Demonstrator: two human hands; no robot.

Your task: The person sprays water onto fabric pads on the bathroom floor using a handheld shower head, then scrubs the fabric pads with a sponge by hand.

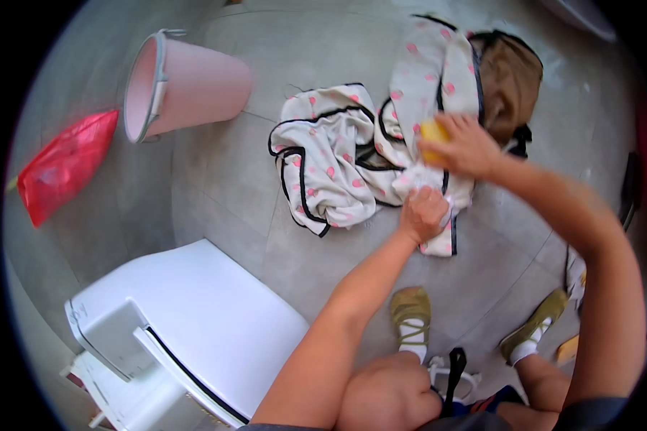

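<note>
A white fabric piece with pink spots and black edging lies bunched on the grey floor, and one part of it stretches up to the back right. My left hand is closed on a gathered fold of this cloth, with a little white foam around the fingers. Just above it, my right hand grips a yellow block against the spotted cloth. Whether the block is soap, a sponge or a brush, I cannot tell. Beside the cloth at the back right is a brown fabric bag-like item.
A pink bucket lies on its side at the back left, near a red plastic packet. The white toilet takes up the lower left. My feet in green shoes stand near the cloth. Another yellow piece lies at the right.
</note>
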